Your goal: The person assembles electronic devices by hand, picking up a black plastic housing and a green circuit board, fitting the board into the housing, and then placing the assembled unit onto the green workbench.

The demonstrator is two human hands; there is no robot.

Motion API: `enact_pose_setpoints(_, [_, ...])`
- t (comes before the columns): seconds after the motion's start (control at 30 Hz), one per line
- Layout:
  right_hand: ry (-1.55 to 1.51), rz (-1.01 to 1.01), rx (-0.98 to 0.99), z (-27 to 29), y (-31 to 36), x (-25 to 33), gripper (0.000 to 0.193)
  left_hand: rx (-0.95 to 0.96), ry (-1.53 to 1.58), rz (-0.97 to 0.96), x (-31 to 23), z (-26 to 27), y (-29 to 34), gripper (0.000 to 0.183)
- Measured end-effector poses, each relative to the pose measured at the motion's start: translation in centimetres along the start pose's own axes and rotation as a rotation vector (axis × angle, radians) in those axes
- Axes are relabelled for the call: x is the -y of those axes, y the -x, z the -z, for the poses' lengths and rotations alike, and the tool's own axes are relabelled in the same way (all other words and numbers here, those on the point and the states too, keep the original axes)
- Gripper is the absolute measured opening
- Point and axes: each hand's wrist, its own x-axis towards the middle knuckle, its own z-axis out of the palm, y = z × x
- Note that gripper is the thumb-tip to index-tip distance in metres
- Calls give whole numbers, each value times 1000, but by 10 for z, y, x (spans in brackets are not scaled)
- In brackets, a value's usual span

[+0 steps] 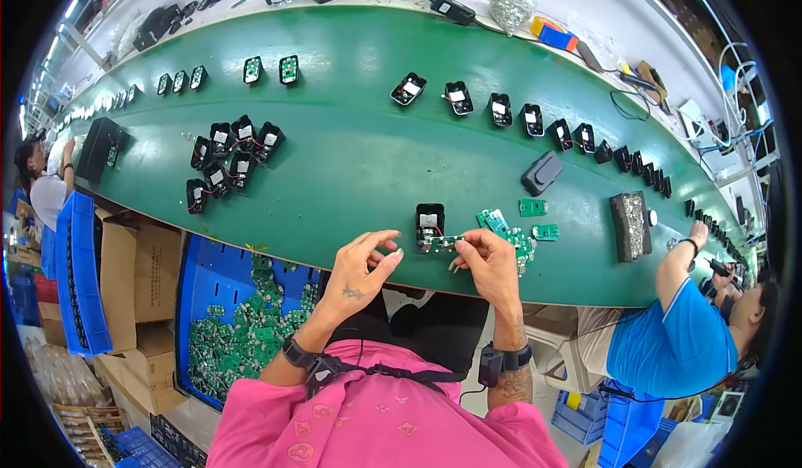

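Note:
My right hand [491, 269] pinches the right end of a small green circuit board [440, 244] between thumb and fingers. The board lies edge-on across the near end of an open black plastic case [430, 216], which has a white block inside. Just left of that case is my left hand [359, 274], its thumb and fingers apart and nothing in them. Beside my right hand lies a loose pile of green circuit boards [522, 246], and two single boards [533, 208] [546, 232] rest near it.
Open black cases [242, 165] cluster at left; more [500, 109] line the far side of the green table [359, 150]. A dark closed case [542, 172] and a dark block [630, 227] lie rightward. A blue bin [185, 301] holds many boards. A co-worker [681, 326] sits at right.

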Motion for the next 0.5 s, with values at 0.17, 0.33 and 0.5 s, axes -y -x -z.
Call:
enact_pose_setpoints(0.17, [-75,-39,-11,9,1,-3,12,4,-15,16,3,4,1,33])
enact_pose_setpoints(0.33, [-51,-29,12,9,0,-2,12,24,-7,27,4,2,1,32])
enact_pose_setpoints(0.5, [-50,-16,0,2,-5,-4,13,40,-16,33,5,2,0,32])
